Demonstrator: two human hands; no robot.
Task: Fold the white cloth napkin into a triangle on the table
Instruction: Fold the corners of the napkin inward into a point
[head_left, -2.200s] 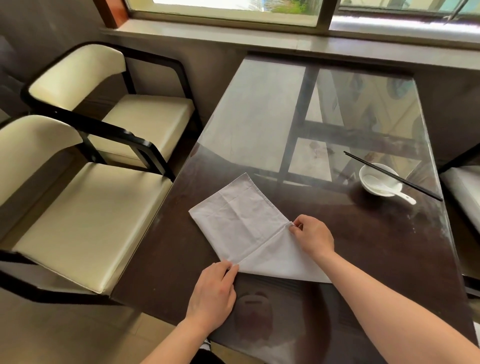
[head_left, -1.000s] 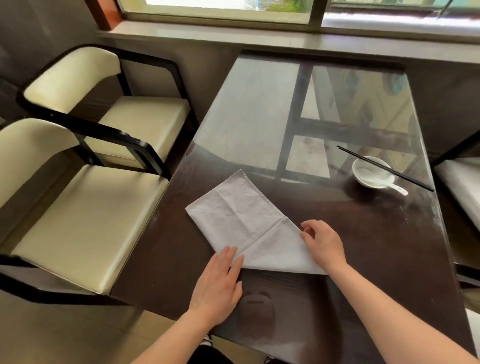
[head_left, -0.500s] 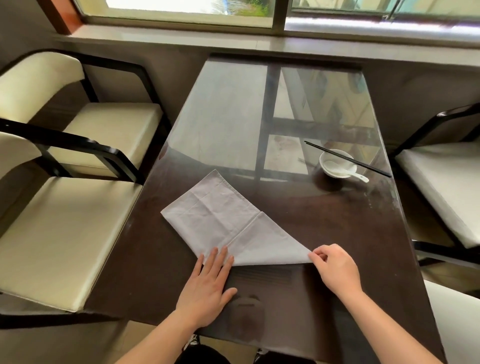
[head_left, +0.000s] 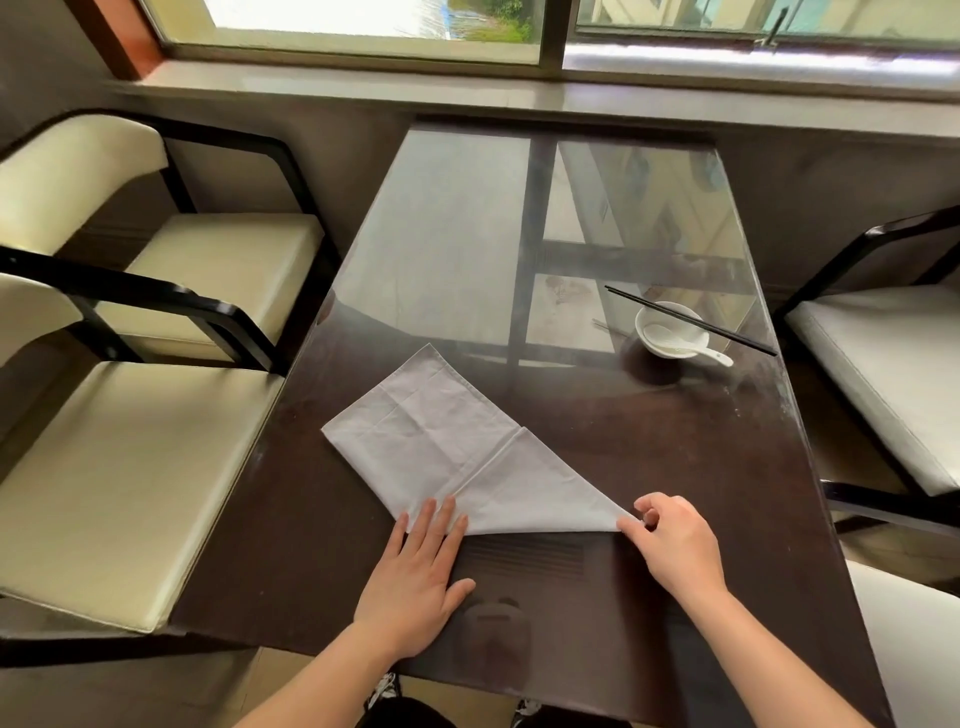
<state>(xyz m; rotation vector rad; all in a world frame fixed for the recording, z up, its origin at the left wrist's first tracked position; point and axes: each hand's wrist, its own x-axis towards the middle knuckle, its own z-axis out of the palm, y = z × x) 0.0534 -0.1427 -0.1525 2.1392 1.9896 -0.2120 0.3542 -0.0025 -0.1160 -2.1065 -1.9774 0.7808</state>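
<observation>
Lying near the table (head_left: 675, 441) edge: white cloth napkin (head_left: 447, 447), part-folded, thin, limp, likely prone to sliding on glass. Pinned flat at near-left fold by open-palmed left hand (head_left: 415, 577); pinched at near-right corner by right hand (head_left: 670, 540), probably the best hold.

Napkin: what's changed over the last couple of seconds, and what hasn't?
The right hand slid from the middle of the napkin along the folded flap out to its right tip, which it now pinches. The left hand went from pinching the near corner to lying flat, fingers pressing that corner down. The napkin's fold, the bowl, spoon and chopsticks stayed as they were.
</observation>
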